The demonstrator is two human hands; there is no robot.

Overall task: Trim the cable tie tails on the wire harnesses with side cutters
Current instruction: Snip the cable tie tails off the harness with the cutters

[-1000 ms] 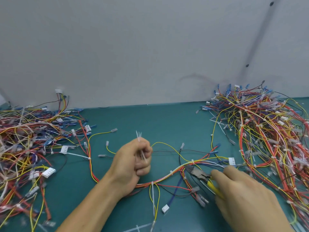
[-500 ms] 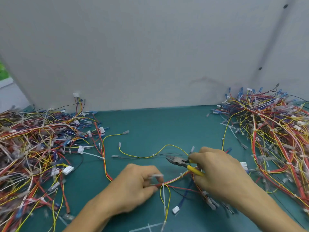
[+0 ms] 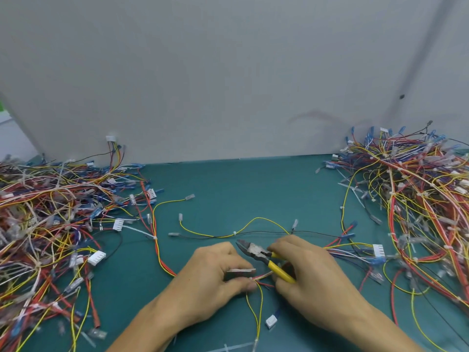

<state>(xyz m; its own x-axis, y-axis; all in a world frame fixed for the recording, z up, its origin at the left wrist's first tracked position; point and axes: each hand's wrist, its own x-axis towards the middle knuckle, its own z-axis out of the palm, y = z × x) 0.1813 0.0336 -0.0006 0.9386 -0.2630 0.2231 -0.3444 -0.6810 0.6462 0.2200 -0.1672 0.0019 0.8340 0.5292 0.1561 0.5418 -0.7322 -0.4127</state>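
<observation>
My left grip [image 3: 215,283] has dropped onto the harness [image 3: 164,262] near the bench's [image 3: 228,186] front edge and is pinching its wires. My right grip [image 3: 312,283], clenched round the side cutters [image 3: 256,251], has swung in beside it, so the next cut looks close. No containers; loose harness piles [image 3: 50,224] line both side edges.

Left hand [image 3: 214,278] dropping from raised position, now pinching harness [image 3: 264,276] on mat. Right hand [image 3: 312,283] bringing side cutters [image 3: 255,251] leftward, closing in on left fingers.
</observation>
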